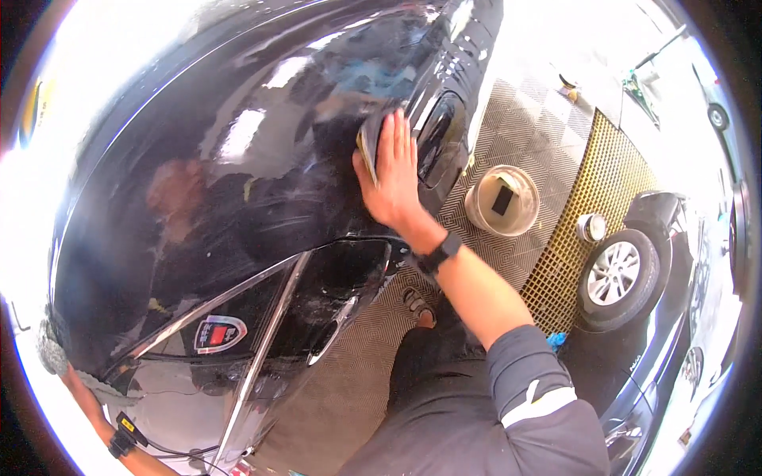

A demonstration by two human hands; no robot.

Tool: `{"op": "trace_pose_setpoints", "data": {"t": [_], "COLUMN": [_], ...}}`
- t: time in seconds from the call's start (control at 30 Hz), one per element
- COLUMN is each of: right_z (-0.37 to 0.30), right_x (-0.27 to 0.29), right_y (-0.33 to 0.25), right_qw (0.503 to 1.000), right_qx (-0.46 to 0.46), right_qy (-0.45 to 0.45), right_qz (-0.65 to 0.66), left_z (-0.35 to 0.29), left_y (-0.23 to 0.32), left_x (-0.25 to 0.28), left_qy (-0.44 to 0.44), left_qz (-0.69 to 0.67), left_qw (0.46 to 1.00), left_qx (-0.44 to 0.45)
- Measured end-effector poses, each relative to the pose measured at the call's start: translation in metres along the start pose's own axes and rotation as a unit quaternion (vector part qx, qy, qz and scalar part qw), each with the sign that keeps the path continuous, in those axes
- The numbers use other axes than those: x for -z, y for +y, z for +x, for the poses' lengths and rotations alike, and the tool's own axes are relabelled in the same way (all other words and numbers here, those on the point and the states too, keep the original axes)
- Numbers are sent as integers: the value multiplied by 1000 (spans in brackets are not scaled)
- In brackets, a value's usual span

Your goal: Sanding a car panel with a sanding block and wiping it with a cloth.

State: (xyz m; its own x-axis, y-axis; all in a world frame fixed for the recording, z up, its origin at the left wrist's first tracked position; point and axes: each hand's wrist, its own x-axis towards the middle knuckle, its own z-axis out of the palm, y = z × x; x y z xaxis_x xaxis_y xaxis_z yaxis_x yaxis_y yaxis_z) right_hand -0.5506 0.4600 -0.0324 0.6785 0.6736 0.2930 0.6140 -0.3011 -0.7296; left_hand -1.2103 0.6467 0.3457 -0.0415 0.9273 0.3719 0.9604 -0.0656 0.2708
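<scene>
My right hand [393, 174] presses a dark pad with a yellowish edge [367, 151], possibly a sanding pad, against the black car's rear body panel [302, 174], close to the tail light [444, 135]. The fingers lie extended along the pad, with the thumb on its other side. At the far lower left, my left hand [78, 389] is at a fluffy grey cloth [52, 353] on the car's roof edge. Its fingers are mostly hidden by the cloth. Hazy, whitish smears and wet-looking patches mark the black paint.
A round bucket [481, 208] with cloudy liquid and a dark block [502, 200] stands on the tiled floor to the right. Beyond it lie yellow grating [567, 246], a small tin [592, 228] and another dark car with a silver wheel [613, 273]. A cable [178, 454] hangs lower left.
</scene>
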Motion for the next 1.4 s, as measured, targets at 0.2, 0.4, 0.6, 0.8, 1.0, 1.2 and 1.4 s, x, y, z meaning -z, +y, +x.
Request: {"op": "trace_pose_setpoints", "data": {"t": [0.2,0.4,0.6,0.8,1.0,1.2,1.4], "right_z": [207,67,171,202,202,334,249], "right_x": [33,4,27,21,48,56,33], "right_y": [96,41,82,67,87,141,91], "right_qw": [989,997,992,987,955,966,974], "right_qx": [-113,38,85,70,287,208,186], "right_qy": [82,57,90,141,60,82,113], "right_qz": [45,17,-6,23,38,134,-61], "left_z": [-4,-16,-10,-9,-10,-14,-15], "left_y": [44,139,150,143,142,144,154], "left_x": [-19,-44,-58,-58,-56,-52,-71], "left_qy": [50,76,63,75,67,69,81], "left_qz": [12,35,49,52,57,36,26], "left_qw": [997,994,993,994,993,995,994], "left_qx": [-63,-73,-83,-66,-75,-61,-62]}}
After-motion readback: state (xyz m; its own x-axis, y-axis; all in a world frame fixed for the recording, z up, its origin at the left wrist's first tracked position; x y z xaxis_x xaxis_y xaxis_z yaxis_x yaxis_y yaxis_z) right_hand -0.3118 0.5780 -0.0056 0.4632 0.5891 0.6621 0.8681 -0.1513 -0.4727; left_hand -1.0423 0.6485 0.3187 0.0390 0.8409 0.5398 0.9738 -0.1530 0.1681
